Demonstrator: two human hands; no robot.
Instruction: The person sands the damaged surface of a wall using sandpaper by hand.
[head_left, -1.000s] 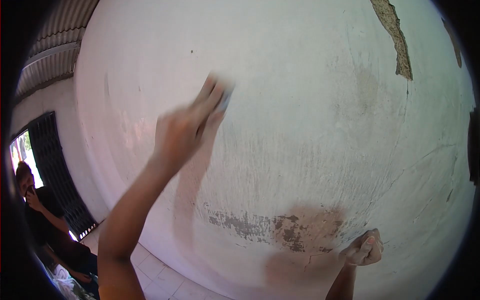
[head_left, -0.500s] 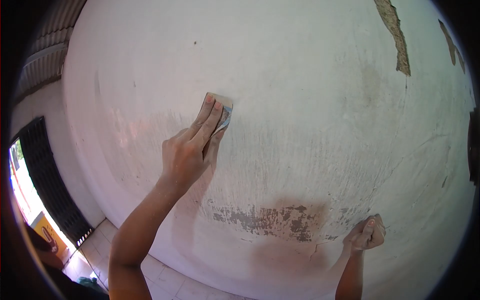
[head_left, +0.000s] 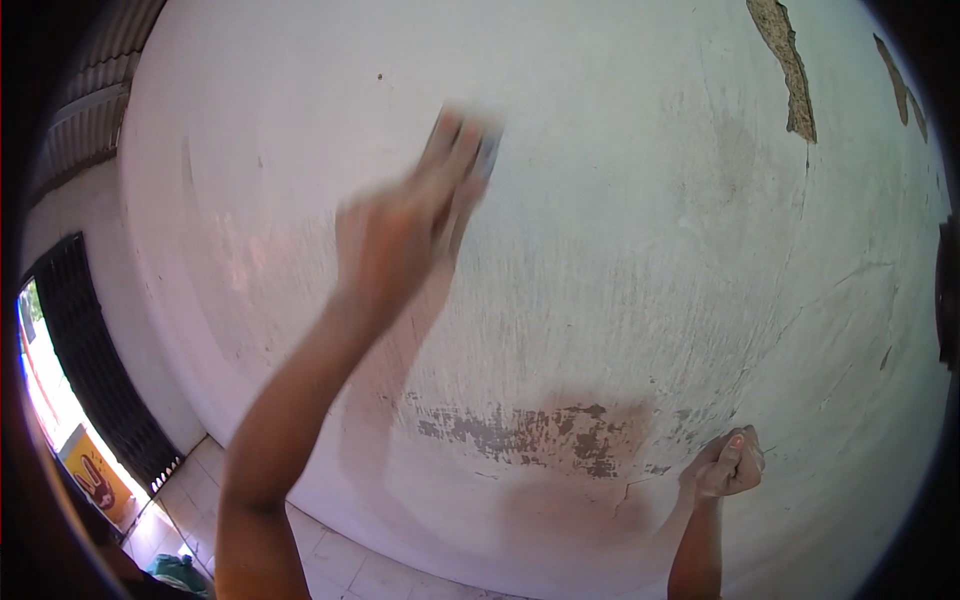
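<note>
The left hand point(head_left: 395, 225), blurred, pinches a small folded sheet point(head_left: 490, 150) between its thumb and outstretched fingers — the sheet is at the pale wall point(head_left: 620, 200), left of the middle. The right hand point(head_left: 733, 464) is curled into a fist by the wall on the right — whether it holds anything, I cannot tell. A dark gate point(head_left: 105, 360) stands far left

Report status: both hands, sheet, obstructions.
Left fingers holding sheet at wall, motion-blurred. Right fingers curled, low by wall, contact unclear. Nothing visible blocking sheet.
</note>
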